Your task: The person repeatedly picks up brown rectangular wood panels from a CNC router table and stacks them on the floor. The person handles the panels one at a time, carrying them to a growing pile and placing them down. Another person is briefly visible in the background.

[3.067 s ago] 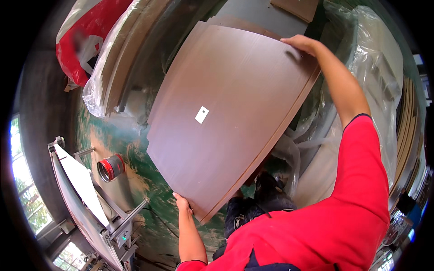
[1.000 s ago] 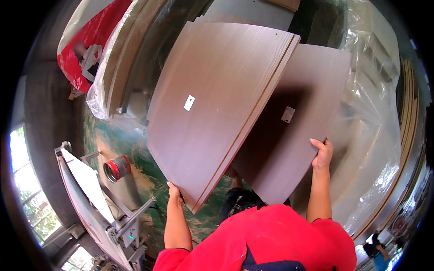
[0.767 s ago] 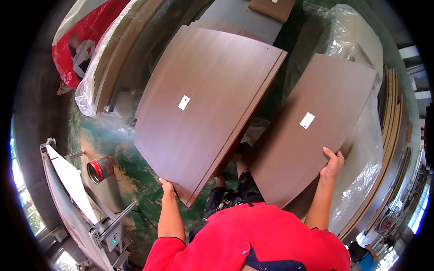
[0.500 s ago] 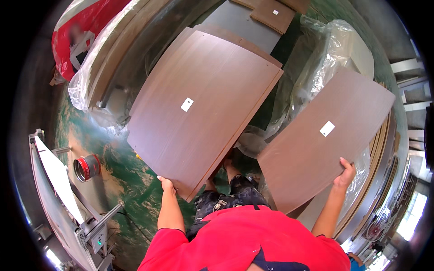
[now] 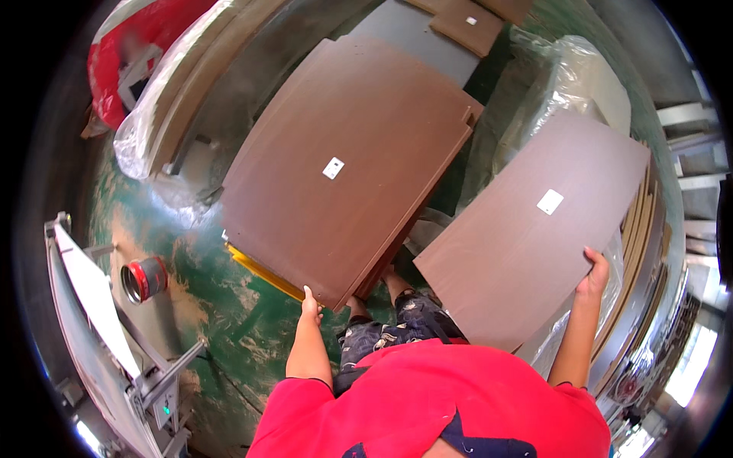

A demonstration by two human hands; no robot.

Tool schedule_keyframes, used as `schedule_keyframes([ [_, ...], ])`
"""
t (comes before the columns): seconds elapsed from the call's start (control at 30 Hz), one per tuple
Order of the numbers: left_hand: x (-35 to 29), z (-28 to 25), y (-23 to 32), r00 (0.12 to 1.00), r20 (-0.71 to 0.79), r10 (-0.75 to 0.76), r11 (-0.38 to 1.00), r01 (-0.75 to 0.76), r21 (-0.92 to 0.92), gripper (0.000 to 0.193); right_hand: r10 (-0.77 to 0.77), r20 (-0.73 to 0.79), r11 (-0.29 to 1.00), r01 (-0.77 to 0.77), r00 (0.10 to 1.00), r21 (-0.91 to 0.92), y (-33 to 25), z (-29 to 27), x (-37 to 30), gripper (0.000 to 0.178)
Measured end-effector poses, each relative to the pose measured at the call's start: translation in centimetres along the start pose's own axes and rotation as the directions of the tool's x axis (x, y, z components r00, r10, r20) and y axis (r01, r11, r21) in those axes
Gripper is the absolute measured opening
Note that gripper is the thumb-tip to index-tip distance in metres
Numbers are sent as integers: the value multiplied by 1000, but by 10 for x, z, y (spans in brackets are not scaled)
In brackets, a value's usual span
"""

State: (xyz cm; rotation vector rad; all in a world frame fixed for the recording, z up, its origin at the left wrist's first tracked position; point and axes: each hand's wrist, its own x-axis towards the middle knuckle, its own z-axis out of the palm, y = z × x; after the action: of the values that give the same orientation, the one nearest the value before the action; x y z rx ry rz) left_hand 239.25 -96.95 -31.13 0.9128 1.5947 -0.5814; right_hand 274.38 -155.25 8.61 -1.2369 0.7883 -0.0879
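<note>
A large brown wood-grain panel with a white label lies on top of a stack in the middle. At its near edge, close to the near-left corner, is my left hand, thumb at the top face and fingers along the edge. A second brown panel, narrower and also labelled, slants across the right side. My right hand grips that one by its right edge, thumb on the top face and the other fingers mostly hidden beneath.
Yellow metal shows under the stack's left side. Plastic-wrapped boards stand behind the right panel, with more stacked boards at the right. On the green floor at left are a red-rimmed cylinder and a metal frame.
The large panel has shifted and now lies squarer on the stack, uncovering the yellow metal. My left hand has moved right along with its edge. The right panel has swung slightly left and nearer.
</note>
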Motion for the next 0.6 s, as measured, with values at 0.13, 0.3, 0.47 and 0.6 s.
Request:
schedule_keyframes([
  [0.13,23,28,0,990,-109,89,993,-97,-71,83,79,58,997,-80,995,7,1,15,-2,52],
  [0.3,-20,27,13,998,-12,61,985,-62,-160,85,11,39,999,-9,999,-47,13,11,4,48],
  [0.47,19,23,-4,952,-180,249,968,-239,74,73,-115,11,980,116,993,-161,15,29,-23,43],
  [0.6,-112,83,61,852,48,521,830,-519,204,67,-132,56,981,138,990,-133,8,48,-65,35],
])
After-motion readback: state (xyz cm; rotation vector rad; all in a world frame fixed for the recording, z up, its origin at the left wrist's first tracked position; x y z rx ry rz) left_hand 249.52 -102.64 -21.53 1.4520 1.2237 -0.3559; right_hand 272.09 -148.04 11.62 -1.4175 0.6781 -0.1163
